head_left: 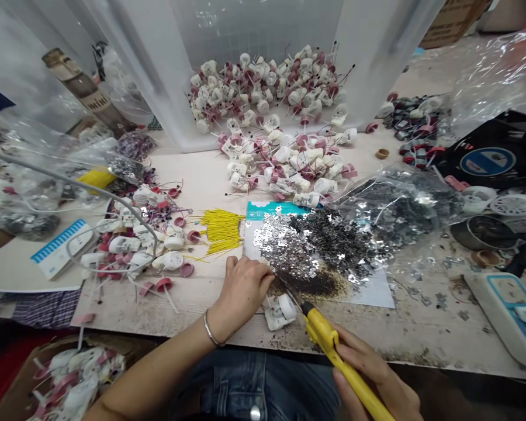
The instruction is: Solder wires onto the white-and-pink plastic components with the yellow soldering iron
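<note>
Workbench top (114, 313), pale and speckled with dark residue, viewed from above the person's lap. Nearest, at lower left, a cardboard box (21, 386) holds white-and-pink plastic parts (76, 380). Right hand (368, 374) clenched around the yellow handle of a soldering iron (326, 342), its thin metal shaft slanting up and left toward the left hand (241, 292). Left hand, with a slim metal bangle (209, 328) on its wrist, curled at the edge of a scorched, dark patch (315, 286); whether its fingers grip anything cannot be told. Just below it, beside the shaft, lies a white plastic housing (280, 311). Beyond, a heap of silver punched metal terminals (315, 242) covers a pale blue card (372, 292). Just left of the heap fans a bundle of yellow wires (221, 231), beside scattered wired white-and-pink parts (131, 245). To the right, a clear plastic bag of terminals (403, 204) touches the heap, and a white power strip (504, 310) lies near the bench edge. Farthest, more white-and-pink parts (289, 164) lie on the bench and inside a translucent plastic bin (149, 70).
</note>
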A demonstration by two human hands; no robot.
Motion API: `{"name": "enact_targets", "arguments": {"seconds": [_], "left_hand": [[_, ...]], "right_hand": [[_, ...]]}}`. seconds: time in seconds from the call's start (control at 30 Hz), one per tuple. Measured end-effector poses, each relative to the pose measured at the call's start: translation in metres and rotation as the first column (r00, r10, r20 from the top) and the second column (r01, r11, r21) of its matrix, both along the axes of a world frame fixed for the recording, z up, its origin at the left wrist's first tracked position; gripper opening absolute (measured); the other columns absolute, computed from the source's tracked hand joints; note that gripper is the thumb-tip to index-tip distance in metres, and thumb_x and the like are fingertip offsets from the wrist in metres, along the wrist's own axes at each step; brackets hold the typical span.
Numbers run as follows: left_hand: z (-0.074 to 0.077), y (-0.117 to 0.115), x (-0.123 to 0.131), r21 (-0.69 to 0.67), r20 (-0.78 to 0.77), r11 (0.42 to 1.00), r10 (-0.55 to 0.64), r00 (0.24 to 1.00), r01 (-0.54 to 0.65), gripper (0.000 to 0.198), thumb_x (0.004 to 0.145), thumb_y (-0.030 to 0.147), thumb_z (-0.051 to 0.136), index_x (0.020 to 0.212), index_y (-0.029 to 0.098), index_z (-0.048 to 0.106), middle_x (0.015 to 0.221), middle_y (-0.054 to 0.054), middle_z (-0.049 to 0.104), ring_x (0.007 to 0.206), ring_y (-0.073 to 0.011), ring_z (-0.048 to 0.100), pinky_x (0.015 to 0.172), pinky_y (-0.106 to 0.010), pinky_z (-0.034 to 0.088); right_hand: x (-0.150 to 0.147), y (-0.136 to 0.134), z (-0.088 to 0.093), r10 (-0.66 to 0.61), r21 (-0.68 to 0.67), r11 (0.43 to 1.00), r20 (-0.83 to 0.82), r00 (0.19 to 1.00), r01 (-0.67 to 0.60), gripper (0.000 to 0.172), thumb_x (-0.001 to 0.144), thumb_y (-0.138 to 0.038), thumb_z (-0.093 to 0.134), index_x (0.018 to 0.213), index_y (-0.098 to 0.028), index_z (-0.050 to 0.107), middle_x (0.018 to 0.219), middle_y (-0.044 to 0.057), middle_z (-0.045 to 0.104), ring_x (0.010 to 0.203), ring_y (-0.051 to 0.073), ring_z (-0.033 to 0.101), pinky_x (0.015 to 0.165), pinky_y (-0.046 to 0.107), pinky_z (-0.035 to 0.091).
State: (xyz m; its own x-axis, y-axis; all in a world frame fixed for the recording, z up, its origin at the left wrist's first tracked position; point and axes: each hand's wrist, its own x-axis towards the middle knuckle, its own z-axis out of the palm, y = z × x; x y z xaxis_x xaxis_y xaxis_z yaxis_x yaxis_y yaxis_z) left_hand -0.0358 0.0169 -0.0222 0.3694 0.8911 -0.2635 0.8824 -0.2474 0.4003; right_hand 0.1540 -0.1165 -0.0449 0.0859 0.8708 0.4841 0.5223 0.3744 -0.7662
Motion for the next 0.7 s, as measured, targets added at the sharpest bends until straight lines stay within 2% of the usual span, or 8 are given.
{"name": "enact_targets", "arguments": {"seconds": [0.23,0.43,0.7], "left_hand": [[0.0111,0.0010,0.0044,-0.012,-0.087,1.000,-0.022,0.996,0.021,0.019,0.093,0.023,0.053,0.086,0.020,0.070,0.090,-0.005,0.074,0.094,-0.0256,0.060,0.084,-0.042,0.031],[0.0110,0.0024,0.0077,-0.005,-0.120,1.000,-0.025,0.992,0.025,0.022,0.092,0.020,0.050,0.080,0.018,0.068,0.088,-0.007,0.073,0.092,-0.0259,0.060,0.082,-0.041,0.031],[0.0118,0.0027,0.0093,-0.018,-0.109,1.000,-0.009,0.994,0.007,0.020,0.089,0.018,0.051,0.077,0.018,0.067,0.084,-0.006,0.073,0.089,-0.0250,0.060,0.081,-0.040,0.031]], "right_hand": [[0.0035,0.0044,-0.0028,0.107,0.020,0.994,0.155,0.982,-0.112,0.042,0.081,-0.004,0.056,0.122,-0.012,0.060,0.122,0.013,0.064,0.110,0.024,0.065,0.085,0.034,0.060],[0.0043,0.0062,-0.0003,0.091,0.064,0.992,0.191,0.977,-0.105,0.047,0.080,-0.003,0.056,0.126,-0.014,0.059,0.119,0.012,0.067,0.106,0.024,0.067,0.081,0.033,0.062],[0.0052,0.0096,0.0067,0.081,0.046,0.995,0.179,0.980,-0.091,0.048,0.081,-0.003,0.055,0.127,-0.016,0.058,0.118,0.010,0.067,0.105,0.023,0.068,0.081,0.033,0.062]]}}
